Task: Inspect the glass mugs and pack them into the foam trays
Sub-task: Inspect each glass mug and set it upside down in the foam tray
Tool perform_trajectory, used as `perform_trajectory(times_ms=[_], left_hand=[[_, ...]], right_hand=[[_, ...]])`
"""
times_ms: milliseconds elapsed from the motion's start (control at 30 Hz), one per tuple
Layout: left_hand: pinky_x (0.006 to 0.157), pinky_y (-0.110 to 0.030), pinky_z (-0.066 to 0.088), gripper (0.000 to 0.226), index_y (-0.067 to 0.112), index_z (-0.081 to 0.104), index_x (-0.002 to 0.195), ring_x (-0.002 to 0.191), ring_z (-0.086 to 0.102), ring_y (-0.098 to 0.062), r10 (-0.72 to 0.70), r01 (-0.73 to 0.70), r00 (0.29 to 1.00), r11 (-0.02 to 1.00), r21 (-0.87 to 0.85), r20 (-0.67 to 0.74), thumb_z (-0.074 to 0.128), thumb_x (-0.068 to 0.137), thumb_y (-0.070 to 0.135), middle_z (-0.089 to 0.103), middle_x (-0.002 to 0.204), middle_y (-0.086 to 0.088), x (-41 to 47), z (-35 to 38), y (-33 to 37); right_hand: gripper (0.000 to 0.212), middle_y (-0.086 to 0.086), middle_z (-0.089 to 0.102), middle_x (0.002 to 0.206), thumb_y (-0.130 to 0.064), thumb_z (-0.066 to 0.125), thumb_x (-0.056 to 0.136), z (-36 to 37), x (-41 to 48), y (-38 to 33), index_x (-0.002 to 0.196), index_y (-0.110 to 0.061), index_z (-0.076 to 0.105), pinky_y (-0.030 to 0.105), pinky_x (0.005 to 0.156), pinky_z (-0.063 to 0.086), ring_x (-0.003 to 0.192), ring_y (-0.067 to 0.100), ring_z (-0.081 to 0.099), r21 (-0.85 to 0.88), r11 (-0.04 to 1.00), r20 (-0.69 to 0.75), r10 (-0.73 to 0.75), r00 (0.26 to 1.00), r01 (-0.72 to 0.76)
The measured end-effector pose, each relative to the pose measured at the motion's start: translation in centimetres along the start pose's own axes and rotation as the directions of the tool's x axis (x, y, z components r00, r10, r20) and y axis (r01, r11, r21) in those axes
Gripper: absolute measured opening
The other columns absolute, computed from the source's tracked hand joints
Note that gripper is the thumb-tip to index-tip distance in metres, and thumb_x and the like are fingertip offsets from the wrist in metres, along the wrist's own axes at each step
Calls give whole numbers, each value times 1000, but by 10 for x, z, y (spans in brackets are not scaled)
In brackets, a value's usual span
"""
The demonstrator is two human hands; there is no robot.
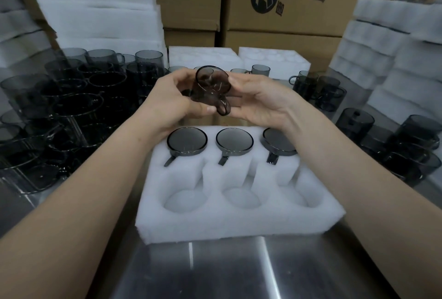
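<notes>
A smoky grey glass mug [211, 87] is held up between both hands above the foam tray, tilted with its base towards me and its handle hanging low. My left hand [171, 100] grips its left side, thumb under the handle. My right hand [257, 100] holds the right side with thumb and fingers. The white foam tray [239, 217] lies on the steel table in front of me. Its far row holds three mugs [234, 142] upside down with handles towards me. The three near pockets are bare foam.
Many loose grey mugs crowd the table on the left [71, 107] and the right [406, 145]. Foam trays are stacked at far left [95, 16] and right [392, 47]. Cardboard boxes [287, 12] stand behind, with two more foam trays [203, 56] before them.
</notes>
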State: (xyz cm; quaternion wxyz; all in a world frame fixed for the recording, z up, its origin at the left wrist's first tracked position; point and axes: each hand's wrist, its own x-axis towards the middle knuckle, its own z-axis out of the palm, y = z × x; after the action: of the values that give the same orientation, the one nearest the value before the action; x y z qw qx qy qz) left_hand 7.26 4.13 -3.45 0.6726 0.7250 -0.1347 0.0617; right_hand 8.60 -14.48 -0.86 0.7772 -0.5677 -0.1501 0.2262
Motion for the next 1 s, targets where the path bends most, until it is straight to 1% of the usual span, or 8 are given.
perform_trajectory(times_ms=[133,333,467,633,700,800,900,1000], left_hand=[[66,-24,55,50,19,68,101,87,71,-11,-14,14,1000,999,35,-9,80,64,-13,72,103,0,0,0,0],[54,-22,51,45,19,65,96,62,64,-7,-25,31,999,983,181,-38,88,61,2,69,90,-3,0,5,5],[67,-30,55,56,25,65,97,76,66,-16,27,-11,999,926,378,-35,88,45,30,70,85,4,-2,11,10],[61,-11,42,57,28,62,96,76,59,-1,123,-104,992,816,568,4,89,49,43,65,82,12,-5,19,14],[61,-6,40,52,25,57,97,77,56,3,165,-144,986,799,584,17,88,56,38,61,82,14,-4,21,14],[65,-5,41,58,22,49,105,83,58,-2,179,-158,984,814,558,18,87,61,27,61,91,13,-3,21,13],[80,-28,52,63,22,45,106,91,62,-19,196,-173,981,857,485,3,85,58,22,62,103,0,-2,18,12],[85,-41,54,53,29,45,95,89,62,-18,215,-181,975,911,371,-51,80,56,29,62,97,3,-4,18,13]], right_hand=[[34,14,65,113,-1,52,94,1,1,4,128,-5,57,34,90,56,99,24,66,-191,979,8,-72,997,72],[26,2,70,92,-8,71,85,7,3,8,111,-6,68,31,75,58,77,13,68,-387,914,-133,-188,973,124],[35,4,66,85,-22,81,78,11,4,9,103,-5,64,38,77,57,69,11,63,-577,813,-221,-246,944,77],[40,-7,57,72,-45,81,72,16,7,13,77,-21,49,23,58,46,64,7,55,-765,641,-285,-422,860,61],[37,-3,56,70,-46,74,80,17,9,12,73,-19,50,25,54,43,61,12,54,-722,688,-340,-443,829,72],[38,4,66,76,-44,54,96,15,7,2,80,-11,64,32,60,52,68,22,65,-390,918,-413,-241,878,68],[38,11,69,100,-32,41,102,8,4,-4,95,-11,72,40,74,60,79,24,68,-175,983,-315,-111,943,57],[26,5,68,94,-26,44,98,4,1,-3,100,-14,66,45,90,54,82,23,66,-185,983,-164,-25,986,-6]])
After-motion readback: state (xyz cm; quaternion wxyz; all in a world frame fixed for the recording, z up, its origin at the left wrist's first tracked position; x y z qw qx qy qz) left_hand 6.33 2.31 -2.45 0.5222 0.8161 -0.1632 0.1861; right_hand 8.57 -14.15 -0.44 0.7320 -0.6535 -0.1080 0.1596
